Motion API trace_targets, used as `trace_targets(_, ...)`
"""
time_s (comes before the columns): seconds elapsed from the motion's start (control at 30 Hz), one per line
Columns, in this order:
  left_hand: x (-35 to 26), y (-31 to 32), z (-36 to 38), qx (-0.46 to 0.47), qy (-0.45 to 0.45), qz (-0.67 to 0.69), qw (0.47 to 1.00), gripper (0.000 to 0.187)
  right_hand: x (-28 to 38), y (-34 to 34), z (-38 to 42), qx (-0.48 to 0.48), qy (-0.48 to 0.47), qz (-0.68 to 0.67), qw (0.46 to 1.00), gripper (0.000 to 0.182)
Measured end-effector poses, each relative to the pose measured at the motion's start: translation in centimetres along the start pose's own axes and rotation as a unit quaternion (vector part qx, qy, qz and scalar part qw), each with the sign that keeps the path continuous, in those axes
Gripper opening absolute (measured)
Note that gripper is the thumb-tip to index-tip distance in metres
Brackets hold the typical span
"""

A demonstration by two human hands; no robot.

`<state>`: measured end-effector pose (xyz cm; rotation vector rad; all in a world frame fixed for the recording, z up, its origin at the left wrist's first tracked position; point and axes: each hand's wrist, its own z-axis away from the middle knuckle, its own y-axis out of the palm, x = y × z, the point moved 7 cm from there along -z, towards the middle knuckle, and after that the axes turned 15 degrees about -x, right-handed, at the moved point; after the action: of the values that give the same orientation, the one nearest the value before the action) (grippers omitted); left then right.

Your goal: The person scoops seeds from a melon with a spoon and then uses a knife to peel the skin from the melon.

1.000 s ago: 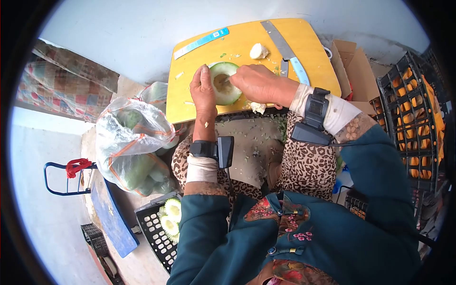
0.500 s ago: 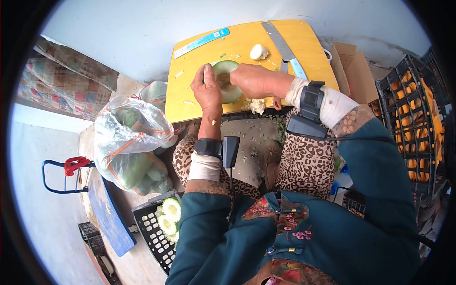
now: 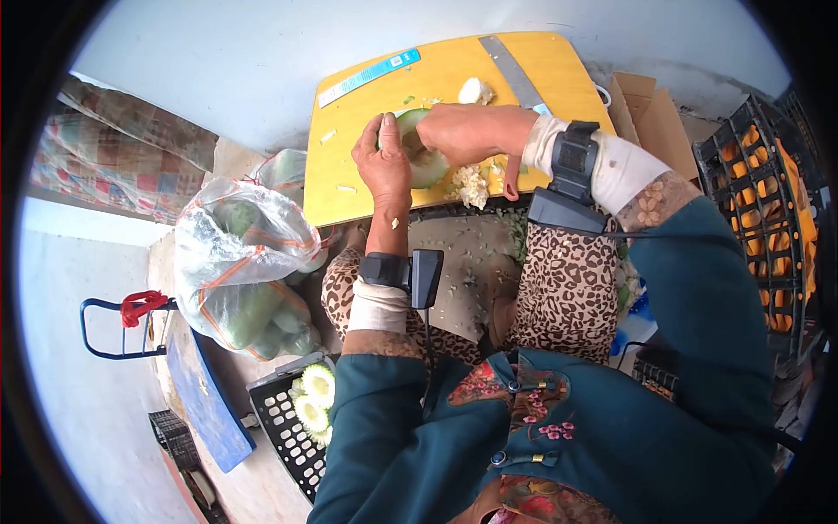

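Note:
A thick gourd piece [image 3: 428,173] with green rind and a pale, hollowed inside stands at the near edge of the yellow table [image 3: 349,153]. My left hand [image 3: 383,164] is closed round its left side, thumb up along the rim. My right hand [image 3: 476,133] is curled at the hollow, fingers bent inward; what they hold, if anything, is hidden. Pale seedy pulp [image 3: 471,187] is heaped just right of the gourd, next to a reddish-brown strip [image 3: 511,179]. Beyond my right hand lie a whitish lump [image 3: 475,91] and a long knife [image 3: 513,77], its handle mostly covered.
A blue-and-white strip of packaging [image 3: 371,77] lies at the table's far left. On the floor at left stands a plastic bag of green gourds [image 3: 249,271]. A black crate [image 3: 284,419] holds several cut gourd rings. Cardboard box [image 3: 646,122] and stacked crates [image 3: 751,227] stand at right.
My right hand and forearm have shifted slightly up and left over the gourd, now covering most of the knife handle. My left hand keeps its hold.

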<state>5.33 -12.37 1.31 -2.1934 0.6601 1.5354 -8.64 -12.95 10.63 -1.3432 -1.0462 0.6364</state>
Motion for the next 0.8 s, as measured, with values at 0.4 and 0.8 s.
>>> trace_targets(0.4, -2.2, -0.8, 0.4, -0.044, -0.014, 0.056, 0.997, 0.042, -0.5, -4.6, 2.5, -0.022, 0.006, 0.097, 0.995, 0.017)
trace_targets(0.8, -1.5, -1.2, 0.4, -0.044, -0.081, 0.103, 0.990, 0.045, 2.3, 1.3, 0.2, -0.225, 0.005, 0.018, 0.974, 0.008)
